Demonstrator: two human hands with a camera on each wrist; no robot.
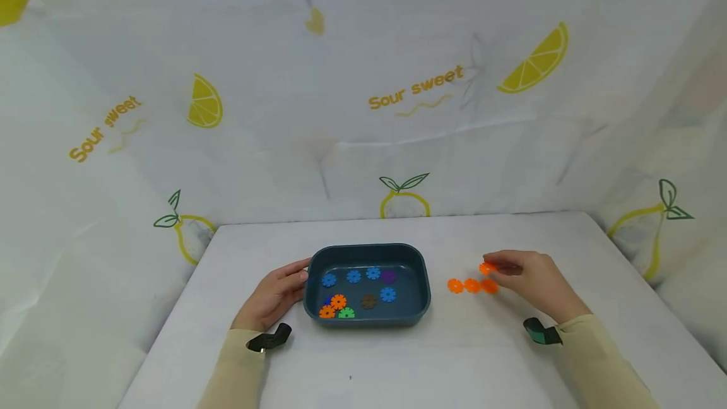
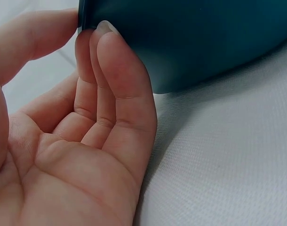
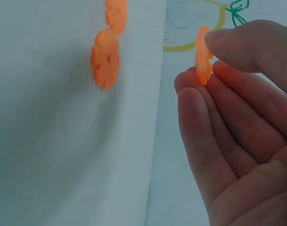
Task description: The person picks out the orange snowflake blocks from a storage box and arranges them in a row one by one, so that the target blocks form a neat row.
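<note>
In the head view a dark blue tray (image 1: 363,322) holds several notched plastic discs, among them a blue disc (image 1: 388,295), a purple disc (image 1: 388,277), a brown disc (image 1: 368,302) and a green disc (image 1: 346,313). My left hand (image 1: 274,295) grips the tray's left edge, with fingertips (image 2: 124,61) bent against its outer wall. Right of the tray, my right hand (image 1: 531,276) pinches an orange disc (image 3: 203,56) between thumb and fingers, raised over the table. Just below it lie three orange discs (image 1: 472,286) in a row.
A white cloth covers the table (image 1: 397,371). Behind it hangs a white lemon-print curtain (image 1: 341,81). Each wrist carries a dark strap, such as the right strap (image 1: 542,332).
</note>
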